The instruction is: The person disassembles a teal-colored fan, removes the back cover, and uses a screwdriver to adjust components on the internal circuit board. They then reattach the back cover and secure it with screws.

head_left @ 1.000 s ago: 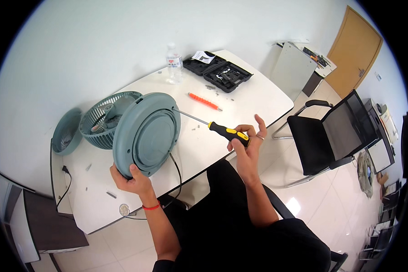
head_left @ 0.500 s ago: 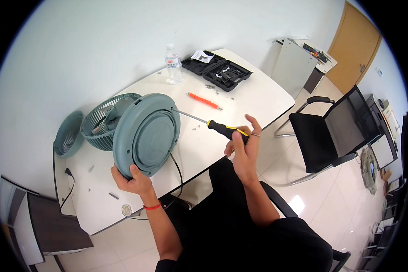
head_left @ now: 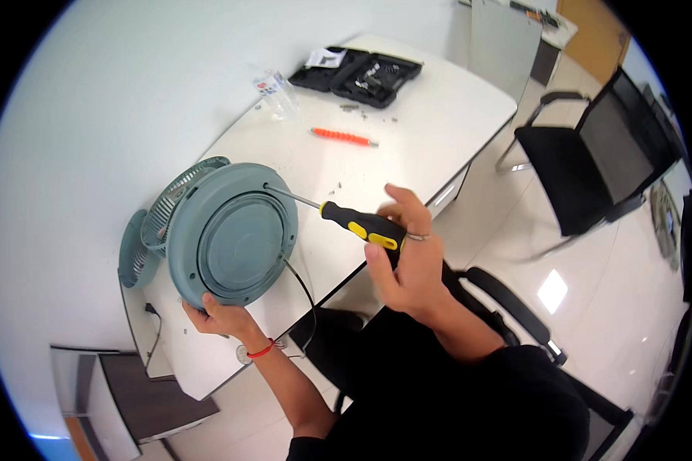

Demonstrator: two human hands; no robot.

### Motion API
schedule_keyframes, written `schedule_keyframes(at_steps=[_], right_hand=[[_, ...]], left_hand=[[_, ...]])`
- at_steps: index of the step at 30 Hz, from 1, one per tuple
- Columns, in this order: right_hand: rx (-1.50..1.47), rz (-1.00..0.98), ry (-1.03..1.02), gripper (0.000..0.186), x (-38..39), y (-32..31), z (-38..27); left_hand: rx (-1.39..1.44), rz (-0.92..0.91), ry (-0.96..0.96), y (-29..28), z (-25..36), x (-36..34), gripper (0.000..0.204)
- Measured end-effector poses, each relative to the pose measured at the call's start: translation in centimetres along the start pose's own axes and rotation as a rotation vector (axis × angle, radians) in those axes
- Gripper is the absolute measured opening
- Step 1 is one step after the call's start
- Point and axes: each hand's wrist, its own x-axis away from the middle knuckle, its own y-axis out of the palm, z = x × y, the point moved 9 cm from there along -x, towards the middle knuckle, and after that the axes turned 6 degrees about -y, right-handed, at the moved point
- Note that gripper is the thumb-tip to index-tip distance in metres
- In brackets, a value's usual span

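My left hand grips the lower rim of a grey-green fan base, tipped so its round underside faces me. In my right hand is a black and yellow screwdriver, its handle held between thumb and fingers. The shaft's tip sits in a hole near the top of the base's rim. Behind the base shows part of the ribbed fan cage, and a matching grille cover leans at its left. A black cord runs from the base over the table edge.
An orange pen-like tool lies on the white table, with small screws and bits scattered about. At the back are an open black tool case and a clear bottle. A black chair stands at the right.
My view has shifted. The fan base now faces me more squarely, and my right hand has closed further round the screwdriver handle. The tip is still at the rim hole.
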Motion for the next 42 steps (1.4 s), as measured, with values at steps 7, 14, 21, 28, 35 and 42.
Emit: schedule_keyframes(at_steps=[7, 14, 21, 28, 35, 42], right_hand=[[0.195, -0.133, -0.268, 0.043, 0.7, 1.1, -3.2], [0.108, -0.065, -0.117, 0.050, 1.0, 0.5, -2.3], [0.189, -0.178, -0.203, 0.051, 1.9, 1.9, -2.4], [0.008, -0.018, -0.103, 0.053, 1.5, 1.0, -1.4], [0.093, -0.031, -0.256, 0.054, 1.6, 1.5, -2.2], [0.070, 0.099, -0.177, 0.040, 0.9, 0.9, -1.3]], left_hand=[[0.026, -0.029, -0.032, -1.3, -1.8, -2.1, 0.050], [0.016, -0.006, -0.033, 0.5, 0.3, -1.4, 0.050], [-0.023, -0.017, -0.015, 0.2, 0.4, -1.5, 0.050], [-0.020, 0.001, 0.001, -0.6, -1.1, -2.2, 0.049], [-0.009, 0.027, -0.030, -1.4, -2.2, -2.9, 0.053], [-0.008, -0.014, -0.024, -2.1, -3.5, -4.1, 0.054]])
